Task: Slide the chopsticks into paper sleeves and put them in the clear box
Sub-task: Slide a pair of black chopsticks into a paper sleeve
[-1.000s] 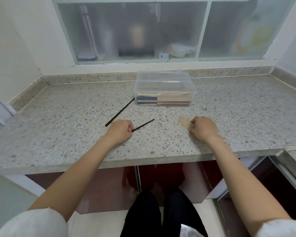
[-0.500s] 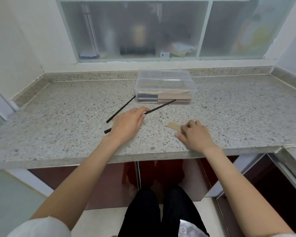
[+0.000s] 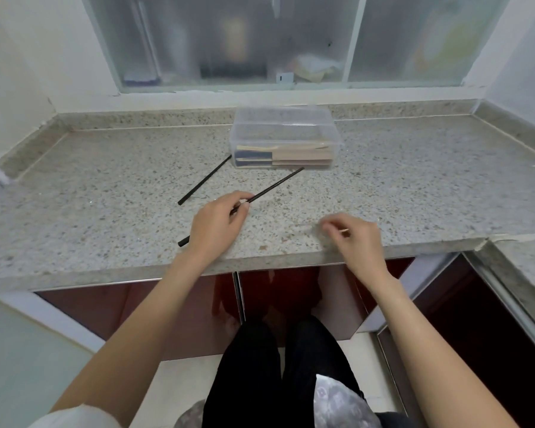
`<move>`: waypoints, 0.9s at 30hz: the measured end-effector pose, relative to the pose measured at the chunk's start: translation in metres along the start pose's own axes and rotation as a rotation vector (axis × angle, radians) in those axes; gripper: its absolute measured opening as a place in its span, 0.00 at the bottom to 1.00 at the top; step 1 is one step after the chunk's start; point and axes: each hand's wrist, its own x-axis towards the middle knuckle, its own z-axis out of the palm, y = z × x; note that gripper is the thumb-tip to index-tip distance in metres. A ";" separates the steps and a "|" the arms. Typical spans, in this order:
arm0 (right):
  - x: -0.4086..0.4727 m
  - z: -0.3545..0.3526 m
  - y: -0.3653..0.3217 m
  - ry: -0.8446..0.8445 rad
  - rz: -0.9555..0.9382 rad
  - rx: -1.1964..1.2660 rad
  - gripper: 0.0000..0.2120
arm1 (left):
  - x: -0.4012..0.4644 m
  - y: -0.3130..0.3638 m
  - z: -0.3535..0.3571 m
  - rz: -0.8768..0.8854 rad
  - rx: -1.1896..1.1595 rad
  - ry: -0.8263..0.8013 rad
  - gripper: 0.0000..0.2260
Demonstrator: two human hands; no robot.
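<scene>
Beside the clear box (image 3: 286, 140), a loose chopstick (image 3: 205, 180).

My left hand (image 3: 218, 225) grips a black chopstick (image 3: 277, 183) over the speckled stone countertop (image 3: 105, 193), its tip angled toward the clear box (image 3: 284, 137), its butt end showing behind my wrist. My right hand (image 3: 354, 239) is blurred near the counter's front edge, fingers curled, pinching what appears to be a tan paper sleeve (image 3: 344, 231), mostly hidden. A second chopstick (image 3: 204, 180) lies left of the box, which holds stacked paper sleeves (image 3: 301, 156).
</scene>
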 end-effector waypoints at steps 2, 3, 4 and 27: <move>0.010 -0.006 -0.007 0.234 0.344 0.359 0.03 | -0.002 0.006 -0.002 0.035 -0.035 0.043 0.11; 0.015 -0.008 -0.012 0.297 0.492 0.564 0.02 | -0.003 0.009 -0.003 0.069 -0.047 0.045 0.11; 0.018 -0.010 -0.017 0.326 0.596 0.751 0.02 | -0.005 0.012 -0.003 0.107 -0.051 0.037 0.11; 0.015 -0.005 -0.018 0.371 0.682 1.257 0.14 | -0.018 0.023 0.007 0.210 0.023 -0.003 0.16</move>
